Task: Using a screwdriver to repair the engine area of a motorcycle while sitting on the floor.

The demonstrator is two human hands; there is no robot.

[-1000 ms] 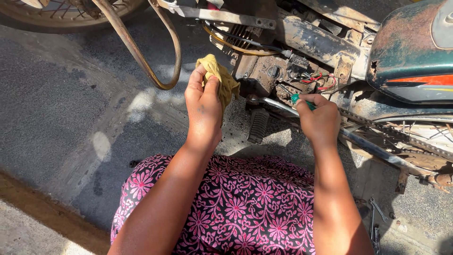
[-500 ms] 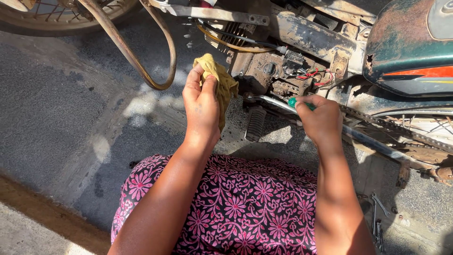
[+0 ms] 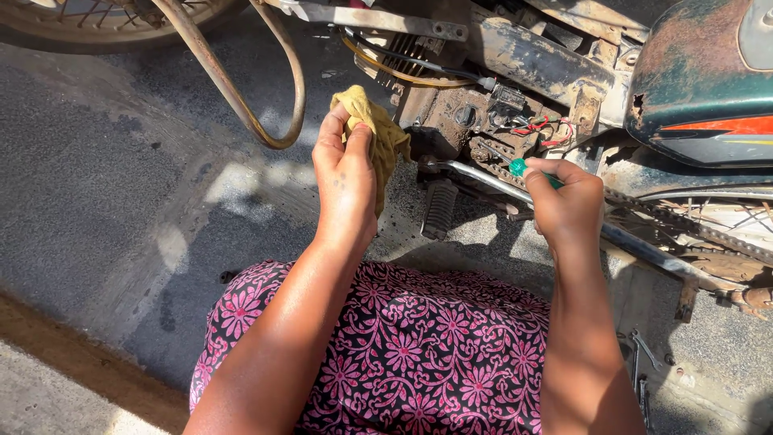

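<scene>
Nearest the camera, lap in pink-and-black floral fabric (image 3: 403,354), both bare forearms reaching forward from it over the grey concrete ground (image 3: 97,185). Left hand (image 3: 346,173) raised, back of hand to camera, wrist straight, fingers curled and pinching a yellow rag (image 3: 385,133) bunched between thumb and fingertips; rag sits just beside the engine, upper end poking above the fingers. Rag looks soft, light, limp, no fixed shape, probably a bit greasy, so best taken as a wad in the whole fist, not by a corner. Right hand (image 3: 568,205) lower and to the right, fist closed around a screwdriver with green handle (image 3: 523,169); only the handle tip shows past thumb and forefinger, shaft hidden, can't tell where the tip lands. Handle is stiff, light, hard plastic, may be slick with oil, full wrap grip suits it. Right wrist slightly bent inward, elbow tucked. Just beyond the hands a black footpeg (image 3: 440,208) and a chromed pipe (image 3: 483,179) running under the right hand. Farther, rusty motorcycle engine (image 3: 471,121) with red wires (image 3: 543,129), drive chain (image 3: 708,234) at right, dark green fuel tank (image 3: 708,80) top right, spoked wheel (image 3: 88,16) top left. A few wrenches (image 3: 640,362) lie on the ground at lower right.
</scene>
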